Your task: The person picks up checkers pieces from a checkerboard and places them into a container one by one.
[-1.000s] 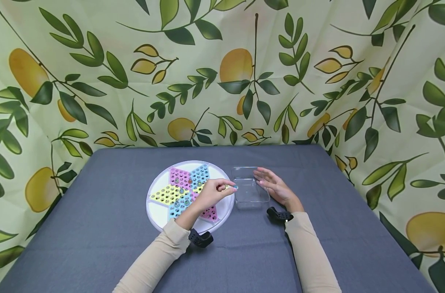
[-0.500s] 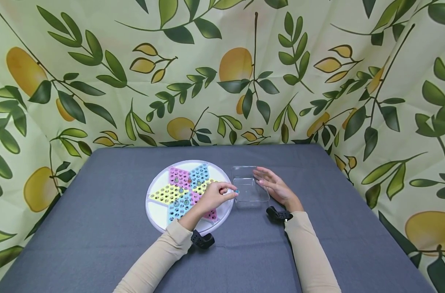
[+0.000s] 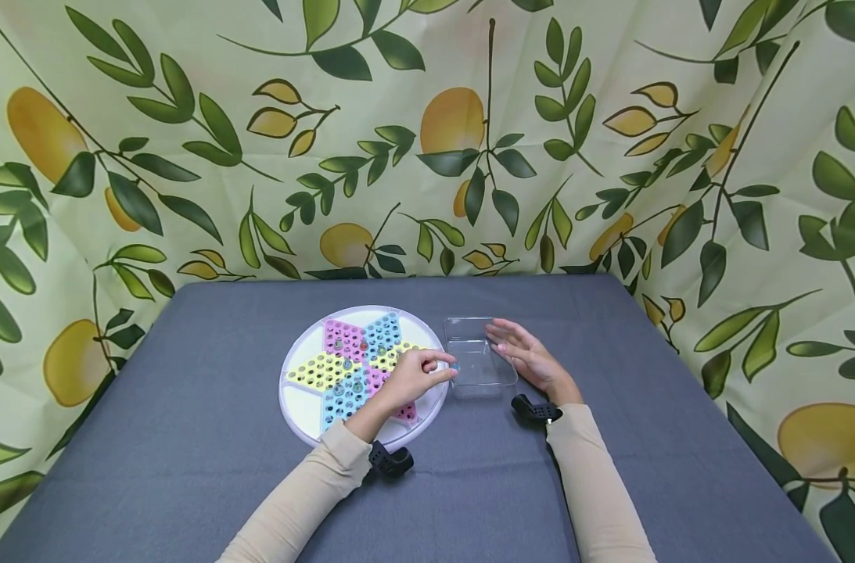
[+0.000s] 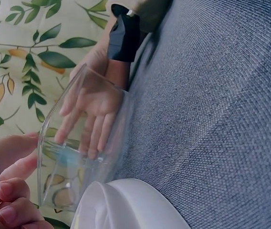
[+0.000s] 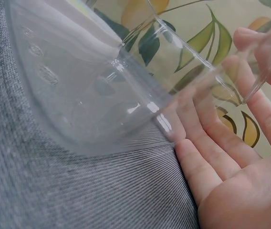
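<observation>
Thumb and forefinger of the left hand pinch a small blue marble at the left rim of a clear, rectangular plastic box. A blurred pale blue patch shows through the box wall in the left wrist view. The right hand rests on the box's right side with its fingers extended; the right wrist view has these fingers along the clear wall. Under the left forearm lies a round white Chinese checkers board with a pink, blue and yellow star of holes. Several marbles sit in it, some of the star hidden by the left hand.
A grey-blue cloth covers the table. The box stands close to the board's right edge. Behind the table hangs a leaf-and-fruit patterned curtain. Each wrist wears a black camera strap.
The left hand has shifted slightly right with the marble, to the box's rim, and then stays nearly still. The right hand and the box keep their places.
</observation>
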Tool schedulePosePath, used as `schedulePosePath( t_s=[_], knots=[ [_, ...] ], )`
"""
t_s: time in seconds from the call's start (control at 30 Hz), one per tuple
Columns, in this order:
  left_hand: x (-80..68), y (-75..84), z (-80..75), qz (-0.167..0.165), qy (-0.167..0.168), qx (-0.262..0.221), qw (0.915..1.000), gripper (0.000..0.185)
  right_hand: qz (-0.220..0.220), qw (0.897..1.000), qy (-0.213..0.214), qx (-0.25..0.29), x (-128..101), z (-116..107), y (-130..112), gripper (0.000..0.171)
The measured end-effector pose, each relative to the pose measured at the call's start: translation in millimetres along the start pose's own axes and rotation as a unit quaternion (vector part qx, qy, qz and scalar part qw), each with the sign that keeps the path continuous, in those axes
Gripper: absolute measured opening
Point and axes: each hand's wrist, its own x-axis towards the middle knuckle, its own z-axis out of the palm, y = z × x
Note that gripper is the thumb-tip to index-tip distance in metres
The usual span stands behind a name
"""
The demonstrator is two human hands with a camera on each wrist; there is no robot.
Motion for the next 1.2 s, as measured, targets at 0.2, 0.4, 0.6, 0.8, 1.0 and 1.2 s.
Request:
schedulePosePath(
  t_s=[0.2, 0.4, 0.6, 0.8, 1.0, 1.2],
  knots=[
    [0.6, 0.4, -1.8, -0.004, 0.000, -0.004, 1.0000, 0.032, 0.003, 1.000, 0.001, 0.002, -0.6, 0.8, -1.6, 0.063],
    [1.0, 2.0, -9.5, 0.015, 0.018, 0.005, 0.9997, 0.029, -0.007, 1.000, -0.005, -0.005, 0.0, 0.6, -3.1, 0.064],
    [-2.9, 2.8, -22.7, 0.001, 0.030, -0.008, 0.9995, 0.027, -0.022, 1.000, -0.013, 0.012, 1.1, -0.1, -1.4, 0.064],
    [-9.0, 0.6, -39.8, -0.012, 0.034, -0.023, 0.9991, 0.030, -0.013, 1.000, -0.009, 0.016, 0.1, 0.1, -0.6, 0.064],
    [-14.1, -2.0, -56.3, -0.025, 0.042, -0.027, 0.9984, 0.033, -0.004, 1.000, -0.003, 0.019, -1.7, 1.0, -0.7, 0.063],
    [-17.7, -3.8, -69.2, -0.038, 0.063, -0.022, 0.9971, 0.033, -0.014, 1.000, -0.009, 0.021, -2.0, 0.4, -0.5, 0.063]
  ],
)
